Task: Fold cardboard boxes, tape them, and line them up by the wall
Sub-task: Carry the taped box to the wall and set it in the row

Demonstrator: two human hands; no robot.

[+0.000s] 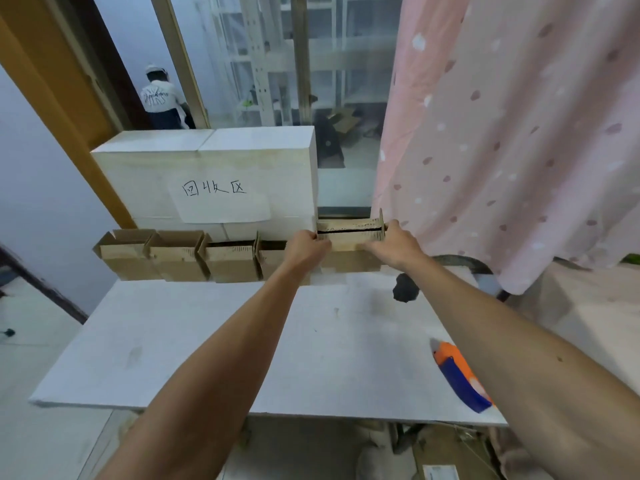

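A small brown cardboard box [349, 237] stands at the far edge of the white table [207, 341], at the right end of a row. My left hand [304, 249] grips its left side and my right hand [393, 247] grips its right side. Its top flaps leave a dark slit between them. To its left, several more folded cardboard boxes [176, 254] stand side by side in front of a big white box [207, 174]. An orange and blue tape dispenser [460, 375] lies near the table's right front corner, partly behind my right forearm.
The big white box carries a paper sheet with handwriting [221, 199]. A pink dotted curtain [502, 133] hangs at the right. A black object [405, 289] sits at the table's far right. A person [161, 98] stands beyond the window. Cardboard lies on the floor [446, 455] below.
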